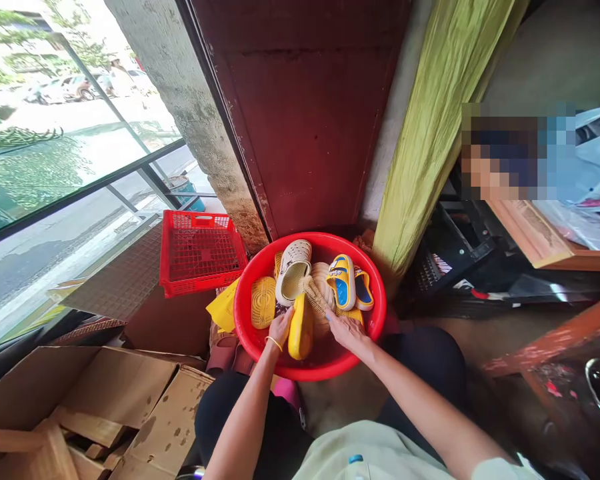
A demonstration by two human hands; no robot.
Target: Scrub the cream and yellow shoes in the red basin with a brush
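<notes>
My left hand (281, 325) grips a yellow slipper (301, 333), turned on its edge over the red basin (380, 293). In my right hand (349, 331) is a tan scrub brush (316, 298), its head against the top end of the slipper. A cream clog (294, 267) lies just beyond my left hand. Past my right hand sit two yellow-and-blue sandals (342, 283). Another yellow slipper (263, 303) rests at the basin's left side with its ridged sole showing. My fingers partly hide the brush handle.
Left of the basin stands a red plastic crate (203, 257). Cardboard boxes (110, 387) fill the lower left. Behind are a dark red door (300, 120) and a green curtain (423, 140). A wooden table (540, 233) and a worn reddish stool (555, 340) are at right.
</notes>
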